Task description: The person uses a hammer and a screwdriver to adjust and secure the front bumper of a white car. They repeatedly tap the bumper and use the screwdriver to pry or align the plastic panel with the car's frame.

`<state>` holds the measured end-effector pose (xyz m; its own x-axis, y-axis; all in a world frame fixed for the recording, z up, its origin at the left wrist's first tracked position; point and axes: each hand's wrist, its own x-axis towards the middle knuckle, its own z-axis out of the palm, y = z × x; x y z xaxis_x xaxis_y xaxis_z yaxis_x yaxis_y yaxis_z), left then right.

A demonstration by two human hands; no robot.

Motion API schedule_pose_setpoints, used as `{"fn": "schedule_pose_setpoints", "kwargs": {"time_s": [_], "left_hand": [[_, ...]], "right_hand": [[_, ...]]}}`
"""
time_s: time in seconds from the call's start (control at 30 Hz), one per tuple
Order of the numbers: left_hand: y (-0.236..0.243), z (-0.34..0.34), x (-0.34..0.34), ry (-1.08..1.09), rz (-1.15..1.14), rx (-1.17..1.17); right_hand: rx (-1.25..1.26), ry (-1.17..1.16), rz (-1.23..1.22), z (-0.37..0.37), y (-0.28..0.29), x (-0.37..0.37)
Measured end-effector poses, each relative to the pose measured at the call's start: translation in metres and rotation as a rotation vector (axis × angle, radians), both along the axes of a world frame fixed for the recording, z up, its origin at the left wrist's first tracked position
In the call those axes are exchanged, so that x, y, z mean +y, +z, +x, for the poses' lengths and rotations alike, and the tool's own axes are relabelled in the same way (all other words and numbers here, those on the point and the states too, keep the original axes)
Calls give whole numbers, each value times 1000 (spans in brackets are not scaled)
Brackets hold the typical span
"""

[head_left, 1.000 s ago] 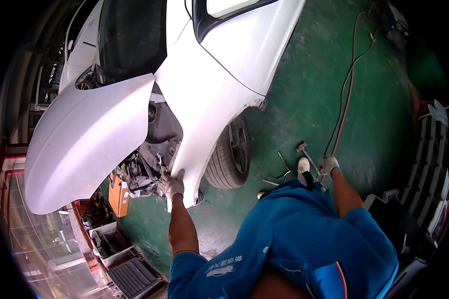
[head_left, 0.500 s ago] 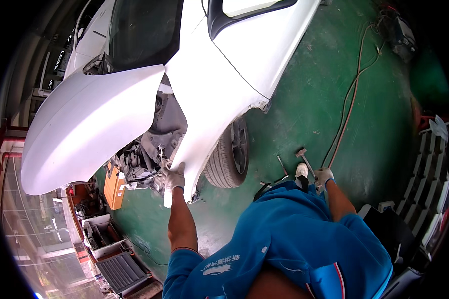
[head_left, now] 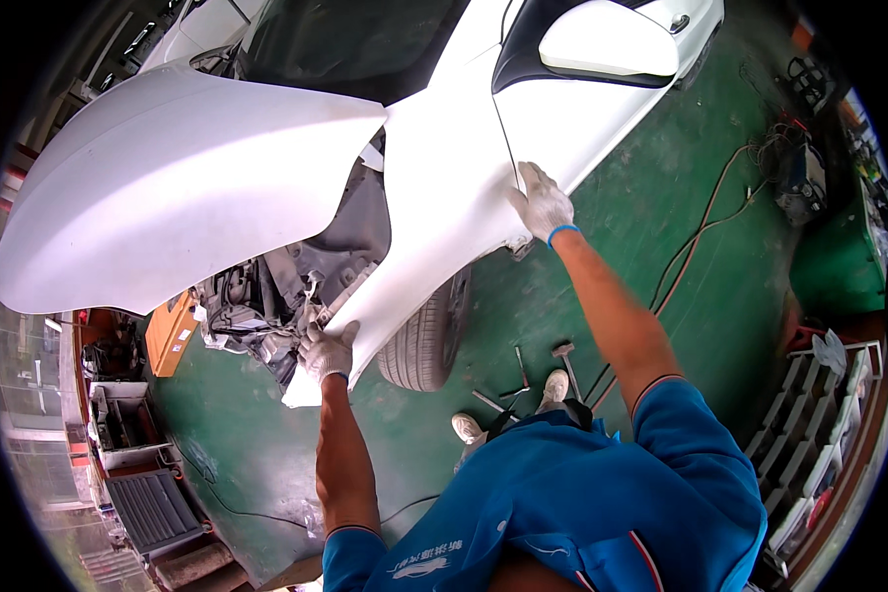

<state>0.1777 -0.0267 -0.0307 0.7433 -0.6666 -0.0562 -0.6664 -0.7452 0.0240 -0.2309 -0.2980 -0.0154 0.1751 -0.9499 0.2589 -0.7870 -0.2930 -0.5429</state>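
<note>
A white front fender (head_left: pixel 434 212) runs along the side of a white car beside its open hood (head_left: pixel 187 178). My left hand (head_left: pixel 328 353), in a pale work glove, grips the narrow front part of the fender, fingers over its inner edge and thumb on the outer face. Farther back, my gloved right hand (head_left: pixel 545 205) lies open on the fender near the seam with the door (head_left: pixel 582 138). Below on the floor, a hammer (head_left: pixel 565 353) and other slim metal tools (head_left: pixel 521 370) lie near my shoes.
Exposed engine parts (head_left: pixel 257 301) and a tyre (head_left: pixel 419 340) flank the fender. An orange-brown box (head_left: pixel 171 333) and a grey ribbed lid (head_left: pixel 153 510) are at left. Hoses (head_left: pixel 696 237) cross the green floor at right, near a slatted white rack (head_left: pixel 809 434).
My right hand has left the hammer by my feet and risen onto the rear of the fender. My left hand stays at its front. The view has shifted, showing more of the door and mirror.
</note>
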Motion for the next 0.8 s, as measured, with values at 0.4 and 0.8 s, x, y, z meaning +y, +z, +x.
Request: {"fn": "schedule_pose_setpoints", "kwargs": {"time_s": [0.4, 0.8], "left_hand": [[10, -6, 1, 19, -4, 83], [7, -7, 0, 19, -28, 92]], "right_hand": [[-7, -179, -162, 91, 53, -77], [-54, -254, -142, 88, 53, -109]]}}
